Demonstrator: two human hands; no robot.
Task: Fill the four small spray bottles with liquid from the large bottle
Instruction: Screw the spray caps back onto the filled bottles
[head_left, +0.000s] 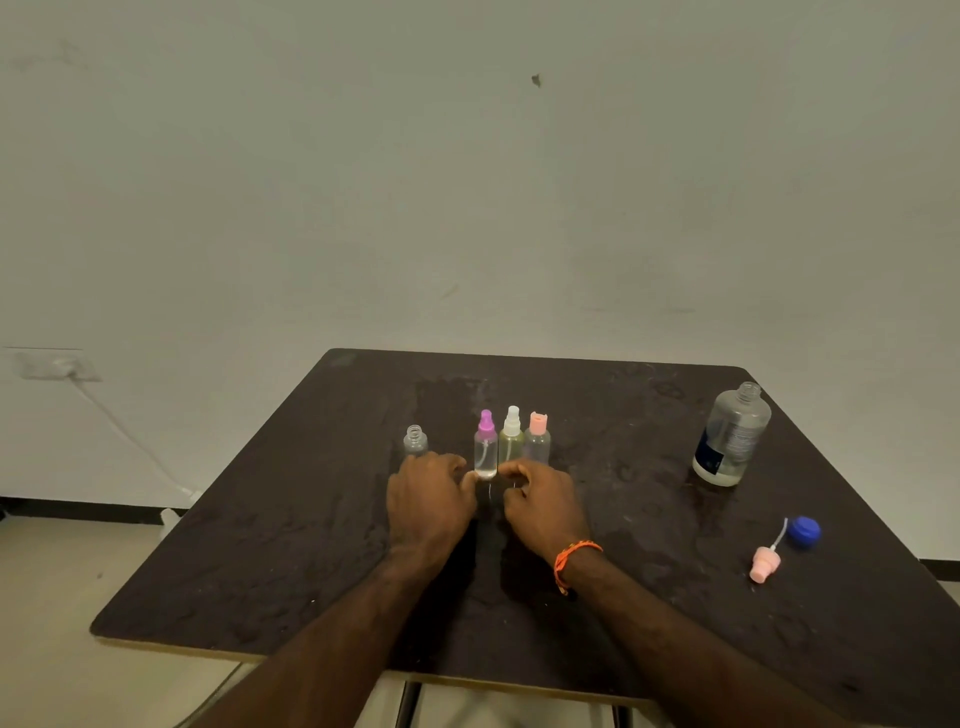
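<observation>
Purple-capped spray bottle (485, 452) stands between my hands; left hand (428, 499) and right hand (540, 501) curl loosely, holding nothing. Uncapped small bottle (415, 441), left of it, probably needs filling next.

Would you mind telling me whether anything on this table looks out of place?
The pink spray pump head lies loose near the blue cap, far from the capless small clear bottle. The large clear bottle stands open.
</observation>
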